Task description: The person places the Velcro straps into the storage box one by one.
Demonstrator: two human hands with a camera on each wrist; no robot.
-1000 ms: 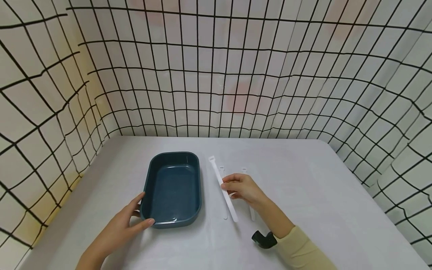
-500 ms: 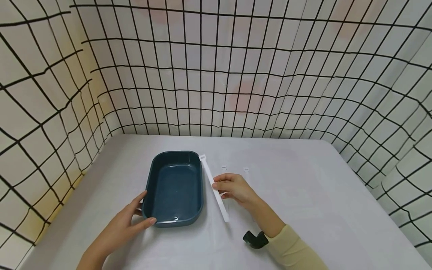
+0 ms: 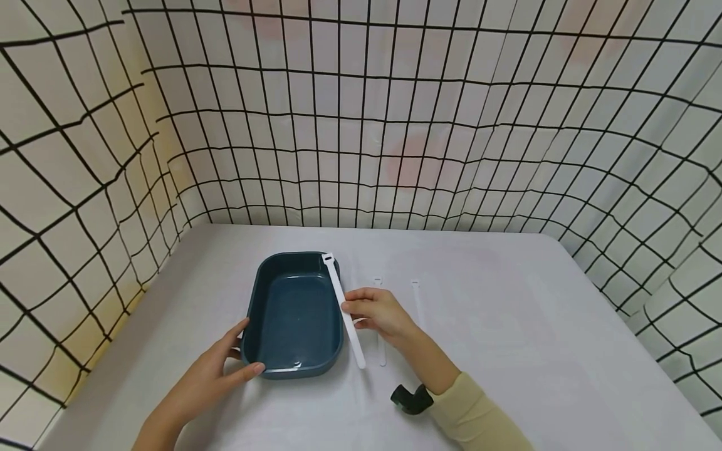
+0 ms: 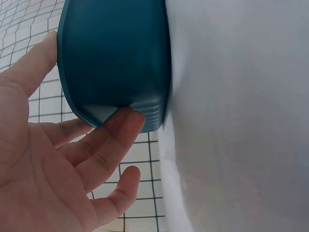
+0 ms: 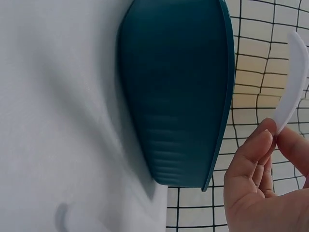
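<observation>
A deep blue baking dish (image 3: 296,319) rests on the white cloth, left of centre. My left hand (image 3: 205,373) grips its near-left corner, the thumb on the near rim and the fingers along the left side; the left wrist view shows fingertips against the dish's outer wall (image 4: 116,58). In my right hand (image 3: 380,313), thumb and fingers pinch a white cable strap (image 3: 353,338) with a slotted head. The strap slants along the dish's right rim, its head overlapping the far-right corner in the head view. In the right wrist view the strap (image 5: 292,79) stands up from the pinching fingertips.
Two more white straps lie on the cloth to the right: one strap (image 3: 383,354) just past the right hand, another strap (image 3: 417,297) farther right, partly behind the forearm. A black curved object (image 3: 410,399) sits at the right cuff. Black grid mesh (image 3: 361,138) surrounds the table.
My right hand has carried the strap leftward, from over the lying straps to the dish's right rim. The left hand keeps its hold on the dish's corner.
</observation>
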